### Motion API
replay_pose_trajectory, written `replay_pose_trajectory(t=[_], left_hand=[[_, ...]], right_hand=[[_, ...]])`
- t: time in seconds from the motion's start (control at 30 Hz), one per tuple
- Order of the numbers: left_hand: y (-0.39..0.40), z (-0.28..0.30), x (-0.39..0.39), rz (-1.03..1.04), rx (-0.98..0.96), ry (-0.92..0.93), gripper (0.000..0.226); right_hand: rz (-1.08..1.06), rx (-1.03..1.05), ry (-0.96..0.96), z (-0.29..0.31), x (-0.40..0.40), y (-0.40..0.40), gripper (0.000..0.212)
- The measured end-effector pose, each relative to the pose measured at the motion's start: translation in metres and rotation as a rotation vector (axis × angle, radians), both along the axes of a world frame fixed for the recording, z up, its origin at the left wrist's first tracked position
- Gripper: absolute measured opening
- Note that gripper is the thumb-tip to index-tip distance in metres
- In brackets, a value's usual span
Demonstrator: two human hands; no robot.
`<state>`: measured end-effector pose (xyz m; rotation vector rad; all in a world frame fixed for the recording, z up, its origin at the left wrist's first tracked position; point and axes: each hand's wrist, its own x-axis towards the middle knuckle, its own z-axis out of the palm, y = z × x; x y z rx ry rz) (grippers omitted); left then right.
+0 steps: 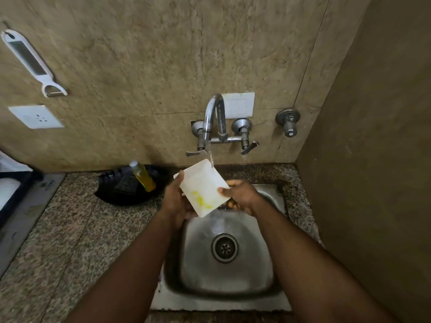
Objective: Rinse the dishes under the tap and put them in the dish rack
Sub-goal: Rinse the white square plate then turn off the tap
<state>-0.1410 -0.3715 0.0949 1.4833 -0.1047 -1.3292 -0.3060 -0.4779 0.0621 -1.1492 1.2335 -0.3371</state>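
Brown stone wall stands behind the speckled worktop (pixel 70 220), and a steel sink (pixel 224 297) is set in its far right corner. Left hand (pixel 178 201) and right hand (pixel 242 194) each close their grip on a white container (pixel 203 187), tilted above the sink under the running tap (pixel 213 117).

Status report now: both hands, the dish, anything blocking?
Left hand and right hand: both grip white container. Container tilted under running tap, yellow residue inside. Sink below, nothing blocking.
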Motion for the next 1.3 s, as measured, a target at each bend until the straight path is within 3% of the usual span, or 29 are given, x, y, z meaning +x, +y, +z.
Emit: replay_pose_trajectory(t=[0.07,0.13,0.2,0.3,0.43,0.6,0.7,0.77,0.83,0.97,1.0,1.1,1.2,1.3], left_hand=[[-0.005,-0.009,0.004,-0.063,0.084,-0.193,0.053],[-0.009,-0.014,-0.009,-0.011,0.062,-0.315,0.041],[-0.01,-0.02,-0.028,0.053,-0.003,-0.33,0.033],[-0.006,-0.025,-0.04,0.143,-0.023,-0.297,0.018],[0.004,-0.02,-0.02,0.021,0.047,-0.185,0.034],[0.003,-0.001,-0.007,-0.17,-0.04,-0.03,0.056],[0.006,0.005,0.014,-0.174,-0.058,0.139,0.064],[0.007,0.0,0.025,-0.113,-0.019,0.154,0.049],[0.003,-0.013,0.026,-0.029,0.031,-0.026,0.028],[-0.01,-0.024,0.008,0.092,0.021,-0.389,0.021],[-0.012,-0.023,0.005,0.127,0.032,-0.471,0.021],[-0.011,-0.021,0.002,0.231,0.027,-0.644,0.021],[-0.005,-0.025,0.005,0.31,0.026,-0.711,0.013],[0.0,-0.029,-0.004,0.282,-0.004,-0.806,0.017]], right_hand=[[-0.224,-0.041,-0.005,-0.001,0.011,-0.002,0.023],[-0.47,-0.034,-0.009,-0.003,0.028,0.003,0.019],[-0.506,-0.051,-0.056,-0.017,0.046,0.012,0.03],[-0.449,-0.055,-0.142,-0.026,0.056,0.026,0.053],[-0.416,0.036,-0.143,-0.01,0.046,0.028,0.02],[-0.272,-0.114,0.03,-0.02,0.048,0.011,0.025],[-0.06,-0.07,-0.111,-0.009,0.035,0.01,0.046],[0.064,-0.025,-0.169,-0.008,0.026,0.01,0.058],[0.089,-0.121,-0.101,-0.014,0.027,0.011,0.054],[-0.171,-0.445,0.16,-0.023,0.044,0.017,0.039],[-0.144,-0.552,0.247,-0.023,0.045,0.019,0.039],[0.214,-0.723,0.392,-0.023,0.045,0.032,0.054],[0.452,-0.682,0.399,-0.023,0.038,0.051,0.062],[0.482,-0.662,0.534,-0.028,0.039,0.063,0.066]])
